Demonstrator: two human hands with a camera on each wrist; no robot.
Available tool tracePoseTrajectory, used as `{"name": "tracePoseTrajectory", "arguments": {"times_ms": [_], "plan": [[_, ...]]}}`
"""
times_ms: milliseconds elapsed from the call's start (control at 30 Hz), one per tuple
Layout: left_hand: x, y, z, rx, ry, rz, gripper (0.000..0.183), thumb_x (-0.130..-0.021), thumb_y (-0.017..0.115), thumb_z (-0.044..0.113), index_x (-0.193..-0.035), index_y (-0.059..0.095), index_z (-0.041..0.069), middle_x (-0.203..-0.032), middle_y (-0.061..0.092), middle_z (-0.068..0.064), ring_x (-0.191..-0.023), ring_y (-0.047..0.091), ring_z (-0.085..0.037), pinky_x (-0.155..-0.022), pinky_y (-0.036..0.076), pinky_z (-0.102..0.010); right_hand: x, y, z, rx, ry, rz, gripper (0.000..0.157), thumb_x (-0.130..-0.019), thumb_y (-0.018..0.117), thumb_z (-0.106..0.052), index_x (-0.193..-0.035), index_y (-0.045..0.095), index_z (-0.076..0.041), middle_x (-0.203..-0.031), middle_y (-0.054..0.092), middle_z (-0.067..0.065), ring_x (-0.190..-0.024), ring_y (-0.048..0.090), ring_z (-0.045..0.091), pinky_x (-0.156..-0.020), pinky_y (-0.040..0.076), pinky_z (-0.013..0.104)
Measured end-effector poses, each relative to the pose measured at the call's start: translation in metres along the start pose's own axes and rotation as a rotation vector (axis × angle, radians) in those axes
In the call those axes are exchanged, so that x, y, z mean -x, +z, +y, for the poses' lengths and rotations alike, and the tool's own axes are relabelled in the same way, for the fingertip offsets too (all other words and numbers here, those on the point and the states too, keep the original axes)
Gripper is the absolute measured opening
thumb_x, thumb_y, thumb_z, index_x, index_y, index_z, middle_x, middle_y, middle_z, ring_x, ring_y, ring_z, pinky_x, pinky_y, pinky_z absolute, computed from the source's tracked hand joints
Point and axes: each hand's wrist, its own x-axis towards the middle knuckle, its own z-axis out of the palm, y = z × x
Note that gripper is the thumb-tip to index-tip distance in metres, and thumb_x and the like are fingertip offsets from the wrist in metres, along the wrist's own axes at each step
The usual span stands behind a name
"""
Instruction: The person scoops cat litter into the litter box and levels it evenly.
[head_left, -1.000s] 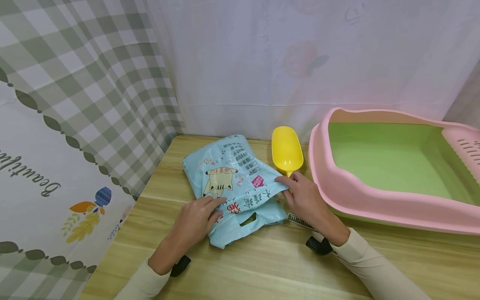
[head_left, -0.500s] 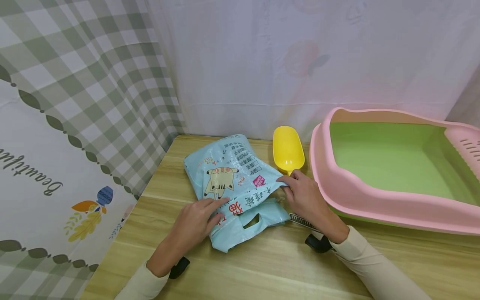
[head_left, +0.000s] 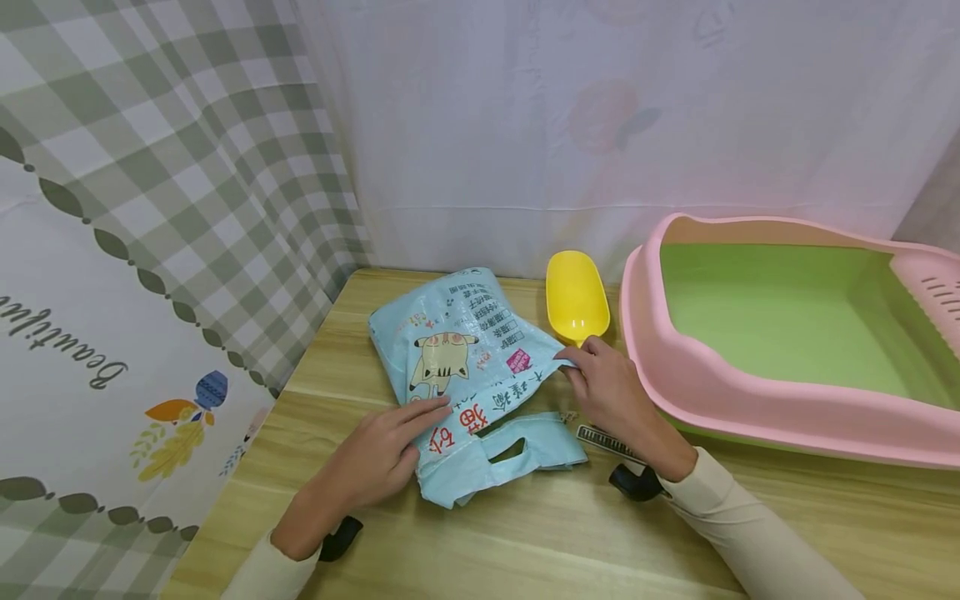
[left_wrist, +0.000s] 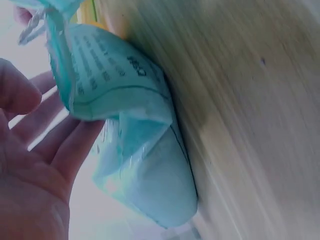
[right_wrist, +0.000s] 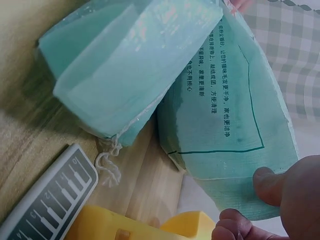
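While my right hand [head_left: 611,393] pinches its right corner, I list: blue bag [head_left: 471,367], one, left of that hand, long axis running away from both; left hand [head_left: 381,448], fingers extended, touching its opposite edge; neither hand nearer.

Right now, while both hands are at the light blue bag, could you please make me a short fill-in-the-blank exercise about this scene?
The right hand pinches the edge of the bag between its fingers and its ____.
The scoop just beyond the right hand is coloured ____.
In the head view, the large tray stands to the ____ of the scoop.
The tray has a green inside, but its rim is ____.

Missing words: thumb; yellow; right; pink.
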Motion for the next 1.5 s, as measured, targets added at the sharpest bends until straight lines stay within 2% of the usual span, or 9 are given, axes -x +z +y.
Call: {"name": "tracePoseTrajectory", "arguments": {"times_ms": [133,233,333,600,767,1033,1200,1400,1500], "plan": [[0.005,-0.008,-0.002,0.059,0.017,-0.122,0.075,-0.082,0.060,-0.014,-0.155,0.062,0.004,-0.159,0.060,-0.009,-0.104,0.065,-0.013,-0.075,0.050,-0.026,-0.001,-0.001,-0.001,-0.001,0.007,-0.007,0.014,-0.103,0.072,-0.004,-0.112,0.083,-0.004,-0.090,0.065,0.011,-0.074,0.058,0.028,-0.064,0.051,0.045],[0.008,-0.009,-0.003,0.058,0.050,-0.173,0.081,-0.082,0.069,-0.016,-0.160,0.054,0.001,-0.164,0.054,-0.012,-0.115,0.069,-0.017,-0.084,0.059,-0.030,-0.002,-0.001,-0.001,-0.006,0.019,-0.013,0.014,-0.104,0.072,-0.005,-0.112,0.083,-0.005,-0.091,0.066,0.011,-0.074,0.057,0.027,-0.064,0.051,0.045],[0.010,-0.006,-0.003,0.026,0.077,-0.167,0.084,-0.083,0.080,-0.013,-0.161,0.052,-0.001,-0.167,0.051,-0.014,-0.133,0.067,-0.027,-0.098,0.061,-0.041,-0.002,-0.001,0.000,-0.012,0.029,-0.021,0.013,-0.104,0.073,-0.006,-0.112,0.083,-0.005,-0.091,0.066,0.011,-0.073,0.057,0.026,-0.064,0.051,0.044],[0.012,0.001,-0.003,-0.035,0.115,-0.098,0.077,-0.086,0.087,-0.009,-0.157,0.057,-0.002,-0.163,0.055,-0.014,-0.134,0.067,-0.031,-0.099,0.060,-0.042,-0.002,-0.001,-0.001,-0.014,0.035,-0.029,0.014,-0.104,0.073,-0.006,-0.113,0.083,-0.005,-0.090,0.065,0.010,-0.073,0.055,0.025,-0.064,0.049,0.042],[0.013,-0.001,-0.004,-0.006,0.103,-0.105,0.078,-0.084,0.078,-0.016,-0.158,0.057,-0.001,-0.163,0.056,-0.013,-0.136,0.066,-0.030,-0.098,0.061,-0.042,-0.001,-0.001,-0.002,-0.014,0.035,-0.028,0.014,-0.104,0.073,-0.006,-0.114,0.083,-0.005,-0.090,0.065,0.010,-0.072,0.055,0.024,-0.064,0.049,0.042],[0.014,-0.005,-0.003,0.072,0.072,-0.107,0.081,-0.079,0.050,-0.021,-0.156,0.060,0.003,-0.161,0.058,-0.008,-0.141,0.062,-0.028,-0.104,0.058,-0.046,0.000,-0.002,-0.002,-0.013,0.033,-0.029,0.013,-0.104,0.074,-0.008,-0.114,0.083,-0.005,-0.089,0.064,0.009,-0.073,0.055,0.024,-0.063,0.049,0.041],[0.013,-0.006,-0.005,0.145,0.055,-0.108,0.084,-0.078,0.041,-0.025,-0.155,0.061,0.002,-0.160,0.059,-0.007,-0.142,0.061,-0.028,-0.107,0.056,-0.048,0.000,-0.003,-0.001,-0.002,0.030,-0.034,0.013,-0.105,0.074,-0.009,-0.114,0.083,-0.005,-0.089,0.064,0.009,-0.075,0.056,0.025,-0.064,0.049,0.041],[0.013,-0.009,-0.009,0.252,-0.030,-0.105,0.093,-0.074,0.035,-0.028,-0.155,0.062,0.007,-0.155,0.063,-0.002,-0.141,0.061,-0.024,-0.113,0.051,-0.044,0.000,-0.004,-0.001,-0.005,0.031,-0.031,0.014,-0.105,0.074,-0.009,-0.115,0.083,-0.007,-0.093,0.062,0.012,-0.074,0.056,0.026,-0.064,0.050,0.043],[0.013,-0.009,-0.011,0.266,-0.055,-0.100,0.088,-0.078,0.036,-0.028,-0.154,0.064,0.008,-0.153,0.065,-0.002,-0.141,0.062,-0.024,-0.114,0.050,-0.043,0.000,-0.004,-0.002,0.024,0.007,-0.006,0.014,-0.103,0.075,-0.009,-0.114,0.083,-0.008,-0.100,0.064,0.016,-0.077,0.059,0.031,-0.066,0.052,0.046]]}}
